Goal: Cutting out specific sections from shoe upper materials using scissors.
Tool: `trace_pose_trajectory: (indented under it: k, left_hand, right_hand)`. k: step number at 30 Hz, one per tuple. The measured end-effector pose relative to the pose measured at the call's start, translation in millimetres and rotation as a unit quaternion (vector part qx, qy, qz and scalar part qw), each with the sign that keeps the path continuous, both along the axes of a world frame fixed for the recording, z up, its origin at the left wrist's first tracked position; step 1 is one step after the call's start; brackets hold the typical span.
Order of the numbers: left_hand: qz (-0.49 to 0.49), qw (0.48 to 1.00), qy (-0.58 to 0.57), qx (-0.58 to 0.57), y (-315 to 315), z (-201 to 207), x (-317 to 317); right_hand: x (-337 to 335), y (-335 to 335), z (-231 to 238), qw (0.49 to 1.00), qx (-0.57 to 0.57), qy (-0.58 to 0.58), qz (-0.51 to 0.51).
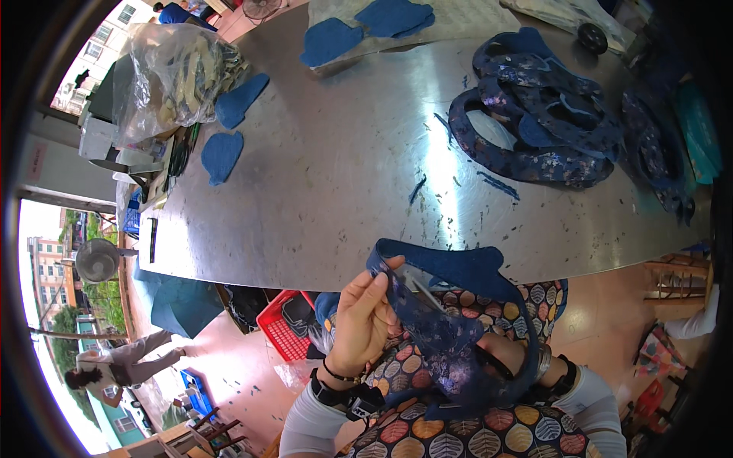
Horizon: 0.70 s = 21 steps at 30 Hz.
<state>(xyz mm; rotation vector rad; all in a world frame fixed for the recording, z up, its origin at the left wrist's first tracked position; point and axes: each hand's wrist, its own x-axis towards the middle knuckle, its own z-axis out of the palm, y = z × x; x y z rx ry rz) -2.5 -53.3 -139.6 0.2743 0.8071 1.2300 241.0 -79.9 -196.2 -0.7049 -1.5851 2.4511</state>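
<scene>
A dark blue floral fabric piece, sewn into a loop with a plain blue lining, hangs over my lap at the table's near edge. My left hand is closed, pinching the loop's left edge between thumb and fingers. Scissors show their metal blades inside the loop, close to the edge that my left hand pinches. Behind the fabric, my right hand is closed around the scissors' dark handle; most of its fingers are hidden. The patterned cloth covers part of the blades.
Several similar floral loops lie piled on the metal table at right, with thread scraps near them. Blue fabric pieces and a plastic bag lie at left. A red crate stands below the table edge.
</scene>
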Motion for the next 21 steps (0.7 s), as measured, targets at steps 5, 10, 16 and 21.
trace_pose_trajectory:
  k: [5, 10, 16, 21]
  left_hand:
    - [-0.03, 0.997, 0.01, 0.075, 0.8, 17.1, 18.5]
    - [-0.045, 0.989, 0.107, 0.094, 1.6, 25.7, 22.3]
    - [-0.045, 0.979, 0.163, 0.11, 1.0, 20.0, 21.3]
    - [-0.053, 0.977, 0.163, 0.126, -2.2, 16.0, 23.8]
  right_hand:
    - [-1.9, 6.1, 13.4, 0.991, 0.079, 0.082, -0.069]
    - [-10.7, 19.8, 37.8, 0.978, 0.13, 0.148, -0.072]
    - [-4.9, 8.3, 30.4, 0.996, 0.061, 0.055, -0.034]
    - [-6.8, 18.6, 49.8, 0.987, 0.154, -0.028, -0.018]
